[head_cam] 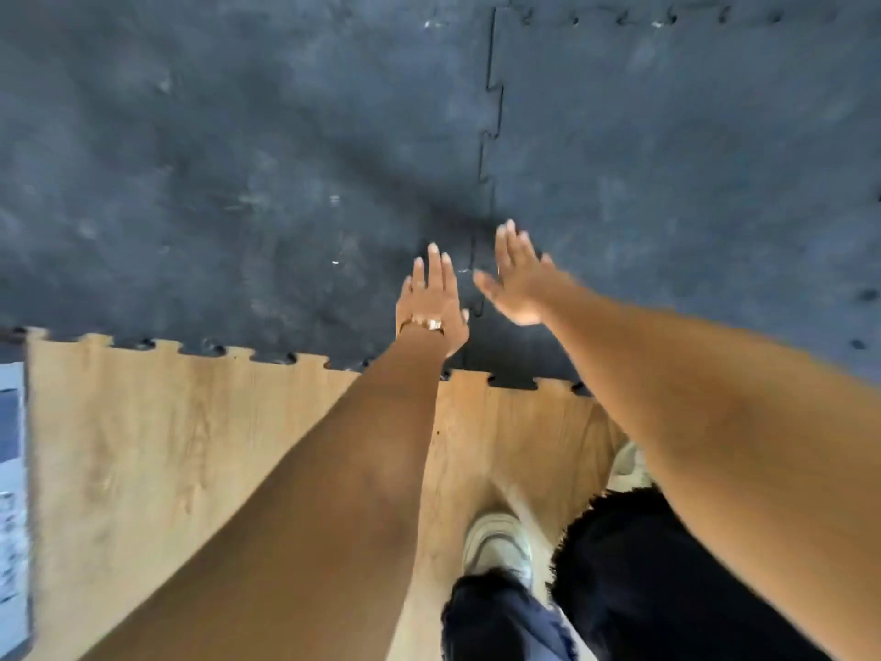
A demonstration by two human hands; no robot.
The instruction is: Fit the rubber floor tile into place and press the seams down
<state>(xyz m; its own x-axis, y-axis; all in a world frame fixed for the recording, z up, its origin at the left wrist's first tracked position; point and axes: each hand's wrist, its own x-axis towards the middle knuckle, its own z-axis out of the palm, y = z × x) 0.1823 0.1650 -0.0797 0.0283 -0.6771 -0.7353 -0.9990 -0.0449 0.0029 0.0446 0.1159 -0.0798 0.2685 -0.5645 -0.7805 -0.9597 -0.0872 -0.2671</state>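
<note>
The right-hand rubber tile [667, 159] lies flat on the floor, its toothed seam [488, 136] locked into the left tile [214, 159] and running away from me. My left hand [431, 302] is spread flat just left of the seam's near end; my right hand [517, 279] is open, fingers straight, just right of it, blurred. Nearer me is bare wood floor [167, 446] and my pale shoes [498, 541].

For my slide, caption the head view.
Both open hands, left and right, flank the tile seam.
</note>
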